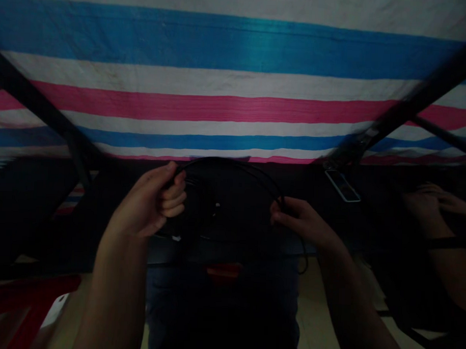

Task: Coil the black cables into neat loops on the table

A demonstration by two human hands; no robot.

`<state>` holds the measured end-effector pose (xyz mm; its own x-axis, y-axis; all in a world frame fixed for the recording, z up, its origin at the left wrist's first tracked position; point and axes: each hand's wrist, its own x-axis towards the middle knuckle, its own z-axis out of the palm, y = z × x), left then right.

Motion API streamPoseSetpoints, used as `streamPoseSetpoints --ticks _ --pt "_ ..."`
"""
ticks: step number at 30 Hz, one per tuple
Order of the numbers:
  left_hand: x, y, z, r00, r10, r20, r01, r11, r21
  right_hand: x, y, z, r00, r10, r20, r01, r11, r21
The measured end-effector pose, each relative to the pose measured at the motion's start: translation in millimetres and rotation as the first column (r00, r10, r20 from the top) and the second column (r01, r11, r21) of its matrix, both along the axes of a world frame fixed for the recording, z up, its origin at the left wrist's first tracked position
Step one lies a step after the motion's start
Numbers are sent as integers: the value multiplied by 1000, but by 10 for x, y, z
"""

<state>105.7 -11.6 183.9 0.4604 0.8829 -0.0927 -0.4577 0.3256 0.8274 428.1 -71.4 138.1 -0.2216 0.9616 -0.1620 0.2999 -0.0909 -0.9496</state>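
My left hand (150, 199) is closed around a black cable (233, 167) at the upper left of a loop. My right hand (298, 220) pinches the same cable at the loop's right side, and a short length hangs below it. The thin cable arcs between my hands over a dark table top (230, 251). Small pale glints show inside the loop, but the dim light hides what they are.
A flat phone-like device (342, 186) lies on the dark table to my right. Another person's hand (434, 202) rests at the far right. A striped tarpaulin (220, 113) hangs ahead, crossed by dark bars. A red chair (30, 300) stands low left, above a tiled floor (316, 310).
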Motion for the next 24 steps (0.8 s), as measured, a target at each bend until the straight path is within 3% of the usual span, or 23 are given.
streamPoseSetpoints --ticks 3,7,11,13,15,17,21,24 --pt "-136 14 -27 994 113 8 -113 993 42 19 -193 -234 1000 -2 -3 1 997 -74" --pt "-286 -30 -100 963 270 11 -270 963 21 109 -499 -648 993 -77 86 92 979 -183" --pt "-483 -79 -148 930 363 -60 -366 929 -53 254 -749 -1103 944 -258 205 295 940 -174" --pt "-527 -104 -171 919 384 -88 -391 917 -79 280 -832 -1207 918 -361 165 389 901 -193" --pt "-484 -127 -212 920 385 -72 -391 914 -111 236 -872 -1175 896 -436 83 442 861 -252" --pt "-352 -141 -282 925 379 -5 -375 915 -145 112 -851 -1033 888 -460 -20 433 849 -304" --pt "46 -145 -480 912 376 165 -343 918 -197 -292 -638 -659 885 -417 -207 370 900 -232" --pt "317 -168 -617 874 423 241 -385 903 -189 -588 -449 -500 905 -340 -257 277 927 -253"
